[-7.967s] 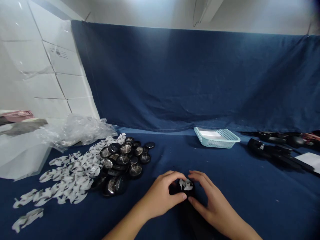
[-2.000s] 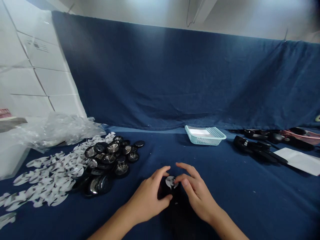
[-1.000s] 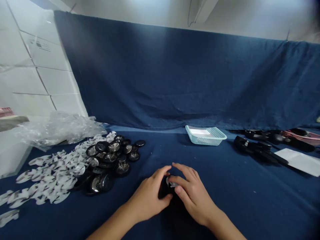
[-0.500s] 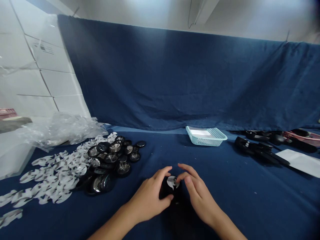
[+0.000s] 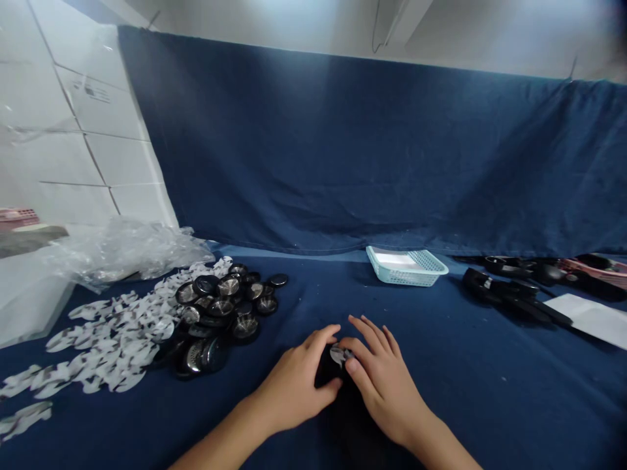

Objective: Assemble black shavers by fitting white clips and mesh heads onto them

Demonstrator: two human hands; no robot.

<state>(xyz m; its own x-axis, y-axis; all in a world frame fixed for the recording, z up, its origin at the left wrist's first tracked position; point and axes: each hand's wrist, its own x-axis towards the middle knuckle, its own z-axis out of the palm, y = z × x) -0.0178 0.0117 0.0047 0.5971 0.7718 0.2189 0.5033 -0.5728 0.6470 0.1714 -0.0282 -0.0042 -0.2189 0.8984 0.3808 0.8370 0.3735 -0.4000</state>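
Observation:
My left hand [image 5: 298,388] curves its thumb and index finger around a round black cap-like part [image 5: 326,371] on the blue cloth. A small white and grey cut-out piece [image 5: 337,354] lies on top of that part. My right hand [image 5: 389,382] comes in from the other side, thumb and index fingertip closed at the white piece and the other fingers stretched forward. The right hand hides much of the part. To the left lies a heap of similar round black parts [image 5: 245,326], some with shiny insides, beside a spread of white cut-out pieces [image 5: 117,346].
A light blue basket [image 5: 406,277] with a white sheet inside stands at the back. Black items [image 5: 509,294] and a white sheet [image 5: 590,318] lie at right. Clear plastic wrap [image 5: 127,248] sits at back left, before white boxes [image 5: 73,156]. A blue curtain [image 5: 318,150] hangs behind.
My right hand has moved slightly left and closed in on the white piece, covering more of the black part. The left hand keeps nearly the same place. The view has shifted slightly.

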